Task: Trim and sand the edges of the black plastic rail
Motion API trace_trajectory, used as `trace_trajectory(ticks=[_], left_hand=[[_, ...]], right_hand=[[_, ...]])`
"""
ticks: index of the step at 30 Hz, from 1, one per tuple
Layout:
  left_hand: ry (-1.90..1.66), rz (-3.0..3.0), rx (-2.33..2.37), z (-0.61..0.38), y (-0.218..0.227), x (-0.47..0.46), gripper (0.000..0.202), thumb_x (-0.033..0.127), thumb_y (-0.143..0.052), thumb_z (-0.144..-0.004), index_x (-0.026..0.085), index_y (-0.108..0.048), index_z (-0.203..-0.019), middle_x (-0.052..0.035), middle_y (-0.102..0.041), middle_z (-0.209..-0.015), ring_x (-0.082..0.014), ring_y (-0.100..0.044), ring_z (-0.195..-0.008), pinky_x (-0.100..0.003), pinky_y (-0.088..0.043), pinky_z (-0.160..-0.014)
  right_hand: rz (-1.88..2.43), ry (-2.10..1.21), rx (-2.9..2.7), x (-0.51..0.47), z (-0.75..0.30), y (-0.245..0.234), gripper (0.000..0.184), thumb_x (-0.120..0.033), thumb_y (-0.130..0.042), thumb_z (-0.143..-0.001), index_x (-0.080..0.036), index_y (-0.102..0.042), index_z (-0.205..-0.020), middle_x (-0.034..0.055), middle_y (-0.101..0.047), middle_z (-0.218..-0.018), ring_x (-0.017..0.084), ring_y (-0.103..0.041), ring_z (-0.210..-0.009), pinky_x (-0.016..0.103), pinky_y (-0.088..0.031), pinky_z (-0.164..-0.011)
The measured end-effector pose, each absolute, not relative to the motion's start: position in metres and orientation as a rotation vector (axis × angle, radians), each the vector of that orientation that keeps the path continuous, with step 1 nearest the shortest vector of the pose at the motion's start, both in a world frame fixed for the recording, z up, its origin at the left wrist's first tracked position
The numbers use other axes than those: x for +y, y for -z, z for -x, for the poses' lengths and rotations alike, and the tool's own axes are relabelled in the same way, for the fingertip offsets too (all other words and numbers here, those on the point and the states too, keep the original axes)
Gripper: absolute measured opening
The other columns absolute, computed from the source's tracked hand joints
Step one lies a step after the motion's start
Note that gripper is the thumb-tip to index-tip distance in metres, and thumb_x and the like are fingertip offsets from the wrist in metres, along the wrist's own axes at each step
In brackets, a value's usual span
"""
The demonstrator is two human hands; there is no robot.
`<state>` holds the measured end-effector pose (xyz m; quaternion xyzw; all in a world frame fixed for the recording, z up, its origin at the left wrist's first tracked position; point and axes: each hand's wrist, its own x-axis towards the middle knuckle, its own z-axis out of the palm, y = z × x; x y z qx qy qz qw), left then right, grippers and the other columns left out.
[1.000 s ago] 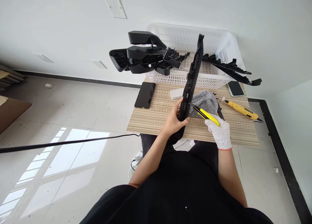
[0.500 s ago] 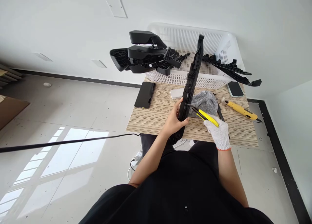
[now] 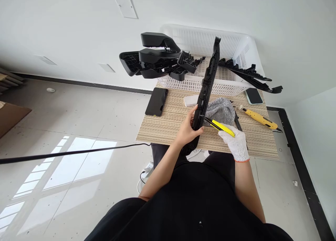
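My left hand (image 3: 188, 129), bare, is wrapped round the lower part of a long black plastic trim piece (image 3: 207, 82), which stands tilted with its far end over the basket. My right hand (image 3: 234, 139), in a white knit glove with an orange cuff edge, grips a yellow-and-black utility knife (image 3: 223, 128). Its thin tip meets the right edge of the trim piece, close to my left fingers; exact contact is too small to tell. Behind the knife a crumpled grey cloth (image 3: 220, 110) lies on the wood-grain table (image 3: 162, 129).
A white plastic basket (image 3: 250, 47) at the back holds several black plastic parts (image 3: 157, 55), some jutting over its rim. A black phone (image 3: 156, 101) lies left, a second phone (image 3: 253, 96) right, near a yellow rotary tool (image 3: 259, 118). A small white box (image 3: 191, 100) sits behind the trim piece.
The knife tip has moved slightly left and down along the trim piece, the right hand shifting with it. My left hand keeps its hold.
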<state>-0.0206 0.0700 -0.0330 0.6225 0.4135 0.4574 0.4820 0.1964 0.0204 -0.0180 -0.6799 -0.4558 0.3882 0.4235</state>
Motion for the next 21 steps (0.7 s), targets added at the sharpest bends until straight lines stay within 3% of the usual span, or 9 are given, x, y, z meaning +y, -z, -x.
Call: trace_trajectory(ticks=[6,11,16,21], left_hand=[[-1.076,-1.481,1.024,0.0212,0.0343,0.0696,0.088,0.022,-0.072,-0.080,0.030,-0.027,-0.156,-0.0011,-0.065,-0.095,-0.0146,-0.063,-0.080,-0.031,-0.053,-0.080],[-1.070,-1.430,0.982,0.0214,0.0343,0.0694,0.090,0.020,-0.071,-0.080,0.027,-0.024,-0.156,-0.0032,-0.070,-0.096,-0.0179,-0.070,-0.089,-0.034,-0.056,-0.086],[-1.081,-1.413,0.968,0.0202,0.0359,0.0699,0.090,0.017,-0.071,-0.079,0.026,-0.024,-0.155,-0.0033,-0.070,-0.096,-0.0174,-0.071,-0.091,-0.033,-0.056,-0.087],[-1.039,-1.411,0.985,0.0233,0.0342,0.0703,0.093,0.017,-0.071,-0.079,0.025,-0.021,-0.156,-0.0002,-0.068,-0.089,-0.0142,-0.068,-0.083,-0.029,-0.055,-0.080]], right_hand=[[1.682,-1.091,-1.103,0.0213,-0.1979,0.0160,0.049,-0.045,-0.078,-0.074,-0.018,-0.075,-0.115,-0.0019,-0.063,-0.063,0.010,-0.049,-0.050,0.024,-0.042,-0.045],[1.568,-1.303,-1.103,0.0204,-0.2006,0.0136,0.048,-0.048,-0.073,-0.080,-0.016,-0.071,-0.116,0.0028,-0.068,-0.077,0.012,-0.059,-0.056,0.023,-0.045,-0.046],[1.454,-1.384,-1.125,0.0209,-0.2003,0.0109,0.058,-0.046,-0.070,-0.083,-0.021,-0.061,-0.135,0.0062,-0.073,-0.093,0.014,-0.066,-0.064,0.026,-0.053,-0.053],[1.621,-1.196,-1.160,0.0298,-0.1980,0.0113,0.057,-0.045,-0.079,-0.075,-0.022,-0.069,-0.126,0.0001,-0.069,-0.075,0.009,-0.050,-0.048,0.023,-0.043,-0.043]])
